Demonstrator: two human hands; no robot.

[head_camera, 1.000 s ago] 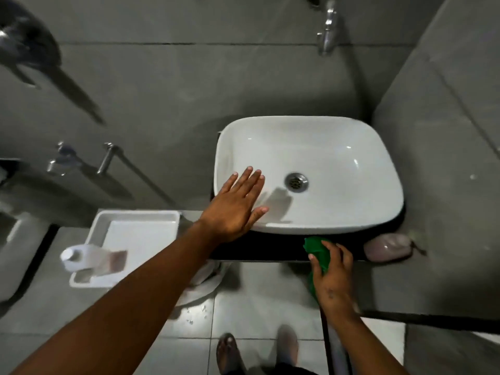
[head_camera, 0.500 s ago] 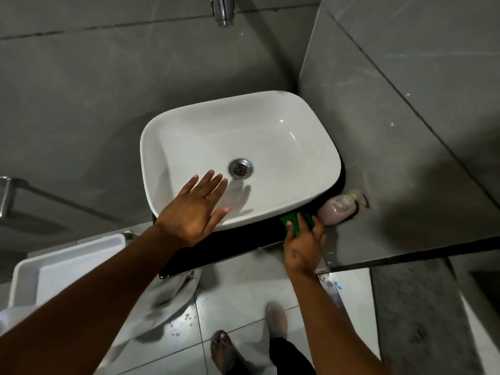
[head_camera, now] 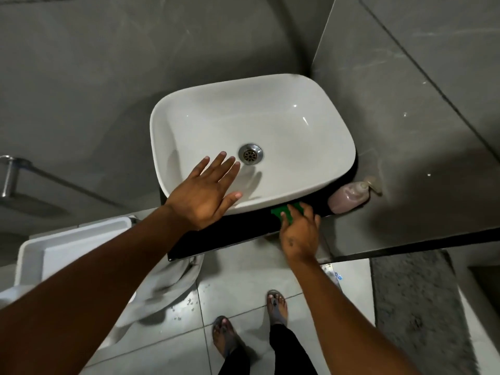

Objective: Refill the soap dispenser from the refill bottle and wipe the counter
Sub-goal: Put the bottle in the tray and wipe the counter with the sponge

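Observation:
My right hand (head_camera: pixel 299 234) presses a green cloth (head_camera: pixel 288 212) onto the black counter (head_camera: pixel 238 234) at the front edge of the white basin (head_camera: pixel 335 147). The cloth shows only above my fingers. A soap dispenser (head_camera: pixel 349 197) with pale pink liquid and a pump top stands on the counter's right end, against the grey wall, a short way right of the cloth. My left hand (head_camera: pixel 207 194) lies flat with fingers spread on the basin's front left rim. No refill bottle is visible.
A grey tiled wall (head_camera: pixel 405 131) closes in the basin on the right. A white toilet cistern (head_camera: pixel 73 244) and bowl sit at lower left. My feet in sandals (head_camera: pixel 224 339) stand on wet floor tiles. A dark mat (head_camera: pixel 416 307) lies at right.
The view has swung right and down, so the basin now sits centred. My right hand has slid the green cloth rightward along the counter toward the dispenser. My left hand stays on the rim.

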